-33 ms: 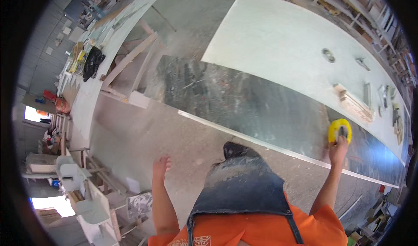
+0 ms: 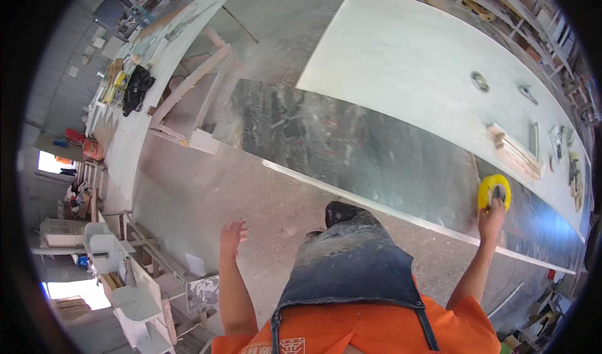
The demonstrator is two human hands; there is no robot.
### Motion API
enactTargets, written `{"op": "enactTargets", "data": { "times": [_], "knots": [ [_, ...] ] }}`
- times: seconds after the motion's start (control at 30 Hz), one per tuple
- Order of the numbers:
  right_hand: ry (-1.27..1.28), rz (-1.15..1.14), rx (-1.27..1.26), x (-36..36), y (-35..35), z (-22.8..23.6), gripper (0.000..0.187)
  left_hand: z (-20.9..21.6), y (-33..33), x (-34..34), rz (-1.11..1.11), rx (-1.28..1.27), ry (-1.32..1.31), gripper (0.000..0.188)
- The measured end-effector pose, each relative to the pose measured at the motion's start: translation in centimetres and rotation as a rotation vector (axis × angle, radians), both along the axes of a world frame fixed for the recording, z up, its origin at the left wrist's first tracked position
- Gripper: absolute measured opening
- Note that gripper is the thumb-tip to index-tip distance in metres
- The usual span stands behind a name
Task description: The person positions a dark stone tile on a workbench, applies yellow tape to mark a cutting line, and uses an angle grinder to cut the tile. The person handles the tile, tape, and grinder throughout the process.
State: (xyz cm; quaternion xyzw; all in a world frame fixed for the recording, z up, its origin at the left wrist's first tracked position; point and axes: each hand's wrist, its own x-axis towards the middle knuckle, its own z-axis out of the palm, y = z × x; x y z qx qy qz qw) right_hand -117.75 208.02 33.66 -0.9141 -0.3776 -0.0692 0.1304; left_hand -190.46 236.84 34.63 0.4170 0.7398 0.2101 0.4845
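My right hand (image 2: 491, 218) grips the near side of a yellow ring-shaped roll (image 2: 503, 192), which looks like tape. The roll is over the right part of a long dark tabletop (image 2: 376, 152); whether it touches the surface I cannot tell. My left hand (image 2: 233, 233) hangs at my left over the floor, holding nothing, its fingers loosely bent and a little apart. Beyond the roll, a bundle of pale wooden strips (image 2: 519, 156) lies on a large white panel (image 2: 401, 59). A round metal ring (image 2: 480, 82) and a small metal tool (image 2: 527, 94) lie farther back on it.
A pale strip (image 2: 351, 198) edges the dark tabletop in front of me. At the left stands a white table (image 2: 129, 159) with a black plastic bag (image 2: 137, 89) on it. Shelving parts (image 2: 135, 304) and boards crowd the lower left. A rack (image 2: 511, 18) is at the far right.
The whole view has shifted slightly, with the scene moving a little to the right. My right hand still holds the yellow roll over the same stretch of tabletop.
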Motion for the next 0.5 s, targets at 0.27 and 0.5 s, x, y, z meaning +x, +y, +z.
{"op": "enactTargets", "data": {
  "times": [0.27,0.5],
  "knots": [
    [-0.141,0.018,-0.027,-4.1,9.5,3.5,0.028,6.5,17.9,-0.6,0.014,0.107,0.053,0.036],
    [0.079,-0.19,-0.23,-13.2,18.1,1.6,0.042,5.6,31.8,6.4,-0.62,0.765,0.553,0.051]
  ]
}}
